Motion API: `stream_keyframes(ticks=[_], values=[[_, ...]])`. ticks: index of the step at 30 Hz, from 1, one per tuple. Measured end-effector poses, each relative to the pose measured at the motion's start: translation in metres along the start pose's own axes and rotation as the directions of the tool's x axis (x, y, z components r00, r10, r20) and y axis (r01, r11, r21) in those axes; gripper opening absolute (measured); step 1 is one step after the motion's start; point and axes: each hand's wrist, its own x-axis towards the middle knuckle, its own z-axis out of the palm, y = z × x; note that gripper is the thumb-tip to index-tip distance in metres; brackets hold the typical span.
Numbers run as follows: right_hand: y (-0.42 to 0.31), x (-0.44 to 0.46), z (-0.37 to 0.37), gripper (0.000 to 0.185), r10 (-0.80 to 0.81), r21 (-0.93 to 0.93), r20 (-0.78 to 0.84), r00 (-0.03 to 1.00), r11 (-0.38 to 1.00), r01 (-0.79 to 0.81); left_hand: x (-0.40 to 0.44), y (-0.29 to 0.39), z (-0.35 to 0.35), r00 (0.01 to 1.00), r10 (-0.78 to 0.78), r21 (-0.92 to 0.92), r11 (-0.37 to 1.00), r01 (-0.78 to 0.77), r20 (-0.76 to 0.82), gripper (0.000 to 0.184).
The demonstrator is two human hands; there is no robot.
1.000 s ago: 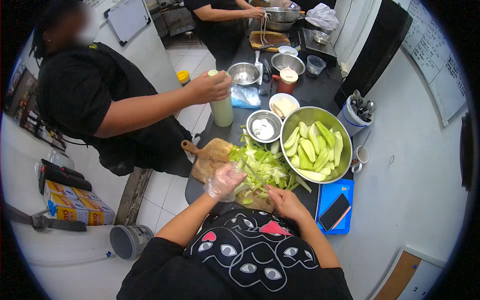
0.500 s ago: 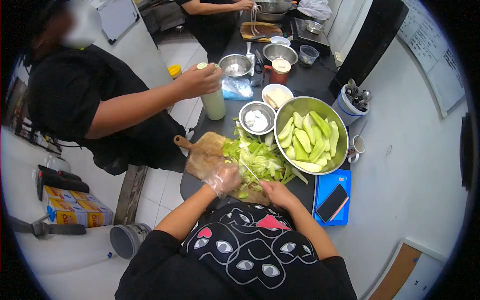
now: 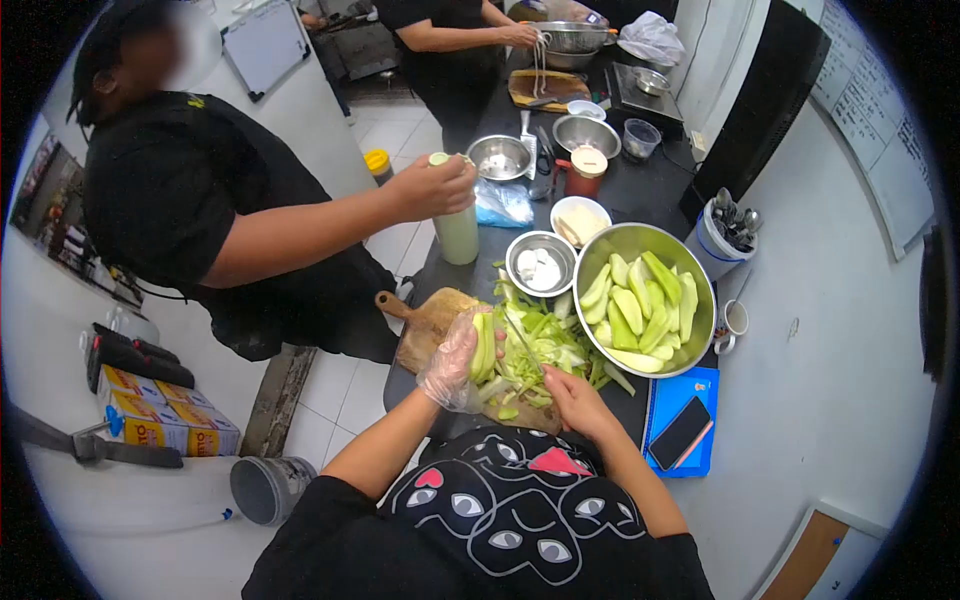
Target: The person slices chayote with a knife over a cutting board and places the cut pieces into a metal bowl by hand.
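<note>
Fingers [image 3: 463, 335] of the gloved left hand [image 3: 450, 370] curled around one green fruit piece [image 3: 485, 350], and there it was, tilted up just left of the frame's middle! Opposite, the bare right hand [image 3: 575, 398] gripped one knife [image 3: 523, 337] by the handle, fingers wrapped tight, blade slanting toward the upper left with its tip near the fruit; whether steel touched flesh, nobody could tell from this angle.

Under them both, what a heap: pale green shreds [image 3: 545, 338], far too many to count, spread over one wooden board [image 3: 428, 320] and past its edge. Right of centre came the big one, a single large metal bowl [image 3: 603, 250] with well over ten green wedges [image 3: 655, 305], overlapping too much for an exact tally. Just beside it sat two smaller vessels: one small metal bowl [image 3: 519, 255] with several white lumps [image 3: 540, 270], and one white bowl [image 3: 557, 210] of pale slices [image 3: 582, 222].

Out to the lower right, one phone [image 3: 681, 433] lay on one blue notebook [image 3: 672, 390]. At least two other people shared the scene: one person at upper left [image 3: 210, 220] held one green bottle [image 3: 457, 237], and one at top centre [image 3: 450, 75] had pale strands [image 3: 541, 65] dangling.
</note>
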Motion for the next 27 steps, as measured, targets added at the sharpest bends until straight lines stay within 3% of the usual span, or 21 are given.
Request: stream_keyframes(ticks=[5, 14, 20, 27], values=[[-0.047, -0.031, -0.001, 0.042, -0.004, 0.136, 0.011, 1.000, 0.991, 0.002, 0.003, 0.039, 0.033, 0.991, 0.129, 0.206, 0.971, -0.120, -0.030, 0.064], [-0.062, -0.047, -0.002, 0.043, -0.124, 0.047, -0.031, 0.992, 0.991, 0.126, 0.007, 0.068, 0.049, 0.942, 0.305, 0.401, 0.852, -0.337, 0.142, 0.063], [-0.067, -0.052, -0.001, 0.043, -0.162, -0.018, -0.080, 0.984, 0.987, 0.161, -0.001, 0.091, 0.061, 0.859, 0.461, 0.704, 0.534, -0.469, 0.223, 0.056], [-0.064, -0.049, 0.004, 0.043, -0.198, -0.011, -0.117, 0.973, 0.980, 0.198, -0.003, 0.084, 0.068, 0.802, 0.579, 0.708, 0.504, -0.495, 0.149, 0.052]])
